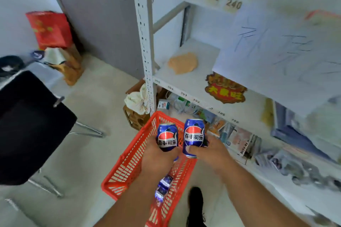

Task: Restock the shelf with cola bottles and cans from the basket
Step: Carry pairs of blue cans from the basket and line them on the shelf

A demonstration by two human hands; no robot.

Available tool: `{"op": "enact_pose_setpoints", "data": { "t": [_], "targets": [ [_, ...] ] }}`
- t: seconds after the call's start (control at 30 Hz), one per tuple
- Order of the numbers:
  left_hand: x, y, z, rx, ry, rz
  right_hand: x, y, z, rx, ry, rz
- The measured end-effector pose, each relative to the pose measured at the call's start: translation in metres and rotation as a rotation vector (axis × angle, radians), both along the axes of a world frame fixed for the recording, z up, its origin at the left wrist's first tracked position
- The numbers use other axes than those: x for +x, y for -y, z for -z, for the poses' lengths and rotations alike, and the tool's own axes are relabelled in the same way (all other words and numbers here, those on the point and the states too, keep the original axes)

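Note:
I hold two blue cola cans upright above a red plastic basket (127, 167) that stands on the floor. My left hand (156, 160) grips the left can (167, 137). My right hand (212, 153) grips the right can (194, 137), which sits a little higher. More blue cola items (164, 186) lie in the basket under my arms, partly hidden. The white metal shelf (186, 81) rises to the right, its middle board just beyond the cans.
On the middle board lie a tan cloth (182, 62), a red-gold ornament (225, 88) and a large white paper (276, 55). The lower shelf holds packets and booklets (236, 138). A black chair (27, 125) stands at left. A wooden crate (135, 116) sits by the shelf post; my shoe (195, 202) is beside the basket.

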State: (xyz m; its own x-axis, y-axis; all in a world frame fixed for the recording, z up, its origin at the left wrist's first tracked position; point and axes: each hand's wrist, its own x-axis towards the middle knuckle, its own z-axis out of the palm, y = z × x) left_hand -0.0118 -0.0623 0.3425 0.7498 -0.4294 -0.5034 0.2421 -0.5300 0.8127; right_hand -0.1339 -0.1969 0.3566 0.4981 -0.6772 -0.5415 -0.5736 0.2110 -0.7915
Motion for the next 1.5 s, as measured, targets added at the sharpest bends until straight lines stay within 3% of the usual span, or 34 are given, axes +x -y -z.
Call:
{"op": "enact_pose_setpoints", "data": {
  "t": [0.23, 0.43, 1.03, 1.5],
  "targets": [
    [-0.031, 0.002, -0.065, -0.115, 0.17, 0.316, -0.078, -0.029, -0.063, -0.104, 0.106, 0.266],
    [-0.092, 0.026, -0.095, -0.171, 0.206, 0.533, -0.164, -0.046, -0.097, -0.178, 0.124, 0.472],
    [-0.403, 0.009, -0.146, -0.321, 0.231, 1.206, -0.471, -0.208, -0.139, -0.31, 0.144, 1.166],
    [-0.525, -0.046, -0.163, -0.475, 0.106, 1.748, -0.52, -0.347, -0.166, -0.421, 0.026, 1.722]
  ]
}}
